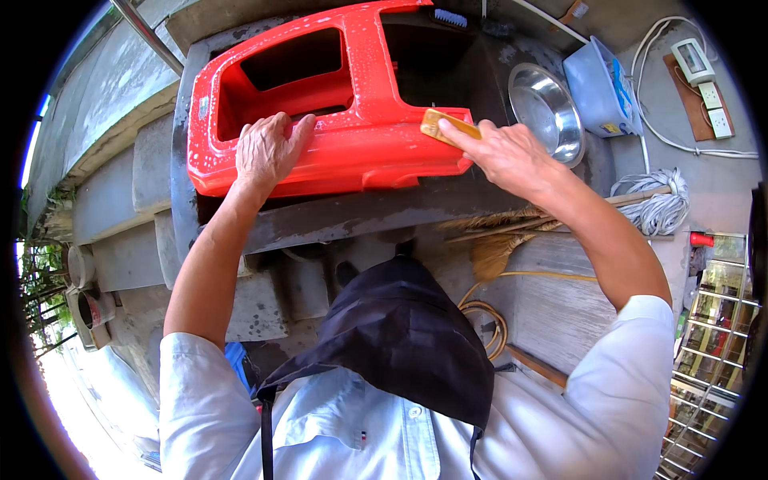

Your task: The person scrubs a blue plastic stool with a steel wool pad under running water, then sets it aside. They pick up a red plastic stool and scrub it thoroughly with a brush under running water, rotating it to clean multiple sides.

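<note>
Left hand (264, 152) fingers spread flat on red plastic stool (352, 120), right hand (504, 156) fingers pinching yellow sponge (442, 126) — against stool's edge

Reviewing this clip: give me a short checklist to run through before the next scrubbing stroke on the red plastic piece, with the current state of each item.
1. Left hand steadies the red plastic piece: ok, palm flat on its wet side.
2. Right hand grips the yellow scrub pad: ok, fingers pressed over it.
3. Pad touches the plastic: ok, at its right end.
4. Piece sits stably on the dark basin: cannot tell, its underside is hidden.
5. Steel bowl is out of the stroke path: ok, it lies to the right, apart from the pad.
6. Soap on pad: cannot tell.
</note>
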The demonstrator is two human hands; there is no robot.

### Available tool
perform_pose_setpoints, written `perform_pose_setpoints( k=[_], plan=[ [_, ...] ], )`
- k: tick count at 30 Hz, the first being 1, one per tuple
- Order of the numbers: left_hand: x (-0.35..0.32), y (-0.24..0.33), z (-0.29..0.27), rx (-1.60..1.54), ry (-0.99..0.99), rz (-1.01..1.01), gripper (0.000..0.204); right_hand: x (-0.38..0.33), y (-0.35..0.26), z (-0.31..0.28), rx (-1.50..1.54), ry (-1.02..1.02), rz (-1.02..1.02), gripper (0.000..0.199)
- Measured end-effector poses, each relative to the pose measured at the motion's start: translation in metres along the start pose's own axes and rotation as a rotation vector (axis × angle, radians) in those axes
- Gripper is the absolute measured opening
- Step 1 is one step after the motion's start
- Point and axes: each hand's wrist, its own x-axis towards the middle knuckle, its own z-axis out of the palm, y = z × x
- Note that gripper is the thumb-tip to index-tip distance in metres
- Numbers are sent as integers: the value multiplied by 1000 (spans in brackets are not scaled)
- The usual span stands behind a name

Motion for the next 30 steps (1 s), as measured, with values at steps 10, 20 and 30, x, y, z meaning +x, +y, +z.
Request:
perform_pose_setpoints(
  k=[10, 20, 30],
  plan=[
    [0, 1, -3, 0, -36, -32, 54, 10, 27, 20, 48, 78, -164, 73],
    [-3, -1, 2, 22, 28, 4, 52, 55, 8, 24, 85, 221, -320, 61],
    [-2, 5, 1, -18, 95, -11, 53, -22, 61, 28, 139, 28, -83, 75]
  ],
)
